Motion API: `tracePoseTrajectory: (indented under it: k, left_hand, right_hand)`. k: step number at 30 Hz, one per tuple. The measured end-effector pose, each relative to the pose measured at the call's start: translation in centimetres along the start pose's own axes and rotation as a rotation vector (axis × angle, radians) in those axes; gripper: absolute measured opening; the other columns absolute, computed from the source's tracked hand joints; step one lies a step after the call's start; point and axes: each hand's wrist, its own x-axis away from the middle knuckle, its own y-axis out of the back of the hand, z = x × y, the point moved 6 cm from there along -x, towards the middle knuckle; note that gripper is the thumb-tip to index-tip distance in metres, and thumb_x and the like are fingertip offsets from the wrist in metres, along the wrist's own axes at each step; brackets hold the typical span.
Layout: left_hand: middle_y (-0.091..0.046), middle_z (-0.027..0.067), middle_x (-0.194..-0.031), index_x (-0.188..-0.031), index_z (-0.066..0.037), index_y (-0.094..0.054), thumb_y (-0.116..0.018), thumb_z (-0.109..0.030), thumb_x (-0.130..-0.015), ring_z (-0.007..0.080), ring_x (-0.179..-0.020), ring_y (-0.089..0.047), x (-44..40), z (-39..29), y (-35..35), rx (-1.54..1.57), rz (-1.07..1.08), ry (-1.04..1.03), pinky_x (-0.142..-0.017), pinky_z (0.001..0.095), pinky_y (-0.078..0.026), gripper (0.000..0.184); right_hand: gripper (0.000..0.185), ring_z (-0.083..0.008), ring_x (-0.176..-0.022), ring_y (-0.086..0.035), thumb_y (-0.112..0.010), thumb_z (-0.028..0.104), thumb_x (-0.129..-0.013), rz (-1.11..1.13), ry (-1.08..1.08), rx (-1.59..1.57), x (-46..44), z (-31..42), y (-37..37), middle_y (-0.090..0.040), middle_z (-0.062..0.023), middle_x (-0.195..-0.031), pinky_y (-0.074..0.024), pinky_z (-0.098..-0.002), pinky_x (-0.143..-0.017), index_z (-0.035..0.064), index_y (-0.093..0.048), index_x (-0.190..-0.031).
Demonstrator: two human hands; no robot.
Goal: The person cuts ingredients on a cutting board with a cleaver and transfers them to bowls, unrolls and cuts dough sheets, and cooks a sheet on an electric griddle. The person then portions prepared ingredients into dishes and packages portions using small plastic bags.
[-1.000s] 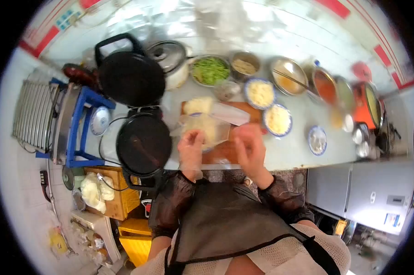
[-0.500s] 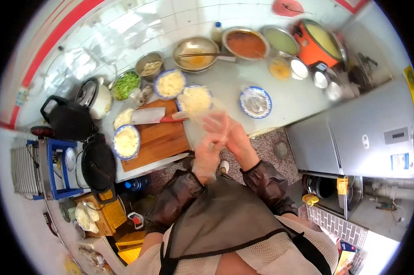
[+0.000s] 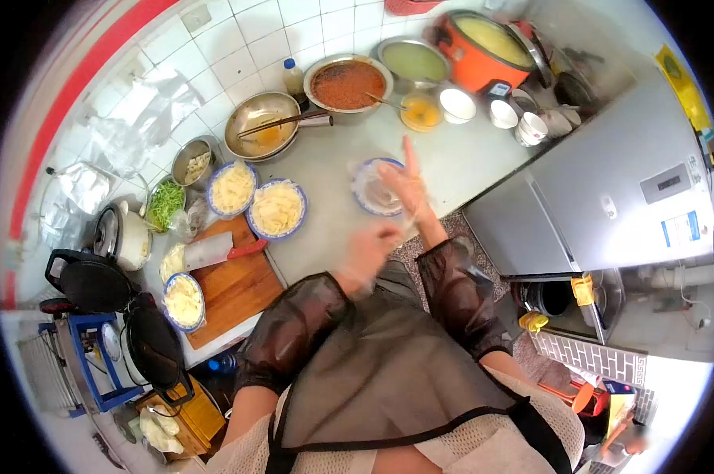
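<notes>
My right hand (image 3: 405,189) reaches forward with its fingers stretched out, in a thin clear plastic glove. Beside its wrist, my left hand (image 3: 366,251) is closed and blurred, its fingertips at the loose film of the glove's cuff. Clear film also covers the left hand. Just beyond the right hand is a blue-rimmed plate (image 3: 362,199) with clear plastic on it, partly hidden by that hand. To the left, a cleaver (image 3: 210,250) with a red handle lies on a wooden cutting board (image 3: 234,292).
Blue-rimmed plates of pale sliced food (image 3: 277,208) stand by the board. Along the wall are a bowl with chopsticks (image 3: 250,118), a basin of red sauce (image 3: 347,85), an orange cooker (image 3: 483,59) and small white bowls (image 3: 457,105). A grey refrigerator (image 3: 586,197) bounds the right.
The view has shifted right. My left hand has drawn back from the right fingers toward the right wrist. The right hand's fingers now point forward, and the glove film sits lower.
</notes>
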Motion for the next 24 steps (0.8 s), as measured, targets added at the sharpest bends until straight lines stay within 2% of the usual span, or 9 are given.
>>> tracePoseTrajectory:
  k: [3,5,6,8,11,14,21,23,24]
  left_hand:
    - [-0.061,0.008,-0.099,-0.113,-0.001,-0.057,-0.061,-0.01,-0.085,0.0163,-0.087,-0.058,-4.7,10.6,4.7,0.112,-0.306,0.292,-0.078,0.0291,-0.049,0.03]
    - [-0.06,0.0082,-0.101,-0.118,-0.002,-0.054,-0.065,-0.016,-0.082,0.016,-0.087,-0.057,-8.8,17.6,6.7,0.086,-0.472,0.284,-0.078,0.0295,-0.048,0.04]
    - [-0.06,0.0082,-0.101,-0.118,-0.002,-0.054,-0.065,-0.016,-0.082,0.016,-0.087,-0.057,-11.0,18.1,6.3,0.097,-0.5,0.297,-0.078,0.0295,-0.048,0.04]
    - [-0.06,0.0062,-0.095,-0.112,-0.003,-0.056,-0.066,-0.023,-0.082,0.0138,-0.085,-0.057,-13.3,19.9,4.8,-0.027,-0.349,0.592,-0.077,0.0283,-0.047,0.037]
    - [-0.059,0.0049,-0.09,-0.108,-0.004,-0.057,-0.064,-0.026,-0.084,0.0131,-0.083,-0.056,-13.2,21.1,4.6,0.298,-0.378,0.538,-0.076,0.0278,-0.046,0.033]
    - [-0.058,0.0041,-0.086,-0.109,-0.003,-0.056,-0.062,-0.024,-0.086,0.0132,-0.081,-0.056,-10.2,14.5,4.5,0.384,-0.582,0.524,-0.077,0.0283,-0.046,0.032]
    - [-0.056,0.0033,-0.084,-0.111,-0.003,-0.052,-0.059,-0.019,-0.089,0.0122,-0.077,-0.055,-8.8,9.9,0.8,0.585,-0.876,0.402,-0.076,0.028,-0.047,0.028]
    - [-0.063,0.0043,-0.085,-0.117,-0.005,-0.053,-0.059,-0.02,-0.088,0.0123,-0.075,-0.059,-8.7,10.3,1.8,0.469,-0.922,0.342,-0.072,0.0268,-0.047,0.033]
    - [-0.063,0.0043,-0.085,-0.117,-0.005,-0.053,-0.059,-0.02,-0.088,0.0123,-0.075,-0.059,-8.8,10.5,2.4,0.46,-0.926,0.329,-0.072,0.0268,-0.047,0.033]
  right_hand:
    - [0.06,-0.0306,-0.096,-0.057,-0.062,0.032,-0.08,-0.287,0.357,0.653,-4.9,-1.3,4.5,-0.058,-0.0176,-0.113,-0.0474,-0.0357,-0.079,0.0108,-0.044,-0.133]
    - [0.039,-0.0332,-0.088,-0.058,-0.062,0.023,-0.076,0.421,0.63,1.095,-6.9,-4.3,0.0,-0.063,-0.0152,-0.094,-0.0478,-0.0374,-0.078,0.0088,-0.06,-0.112]
    - [0.039,-0.0332,-0.088,-0.058,-0.062,0.023,-0.076,0.456,0.633,1.094,-7.3,-4.2,-0.3,-0.063,-0.0152,-0.094,-0.0478,-0.0374,-0.078,0.0088,-0.06,-0.112]
    - [0.023,-0.0336,-0.089,-0.057,-0.058,0.019,-0.079,0.467,0.103,1.124,-7.6,-5.7,0.3,-0.063,-0.0148,-0.094,-0.0472,-0.0388,-0.08,0.008,-0.065,-0.097]
    - [0.018,-0.0317,-0.094,-0.057,-0.055,0.015,-0.08,0.244,0.305,0.611,-8.8,-2.1,6.1,-0.063,-0.014,-0.093,-0.0459,-0.0376,-0.083,0.0063,-0.065,-0.093]
    - [0.019,-0.0312,-0.096,-0.058,-0.053,0.013,-0.081,0.369,0.147,0.855,-11.2,-0.7,10.5,-0.064,-0.0138,-0.095,-0.0449,-0.0374,-0.085,0.0072,-0.065,-0.094]
    - [0.022,-0.0295,-0.103,-0.057,-0.054,0.013,-0.081,0.638,0.546,0.597,-6.4,7.9,2.1,-0.063,-0.0173,-0.1,-0.0445,-0.0366,-0.089,0.0077,-0.065,-0.099]
    - [0.029,-0.0276,-0.109,-0.056,-0.054,0.015,-0.083,1.014,0.044,1.46,-7.7,1.6,1.1,-0.062,-0.0209,-0.107,-0.0425,-0.0349,-0.096,0.0087,-0.062,-0.11]
    - [0.029,-0.0276,-0.109,-0.056,-0.054,0.015,-0.083,1.009,0.061,1.457,-8.2,1.2,0.9,-0.062,-0.0209,-0.107,-0.0425,-0.0349,-0.096,0.0087,-0.062,-0.11]
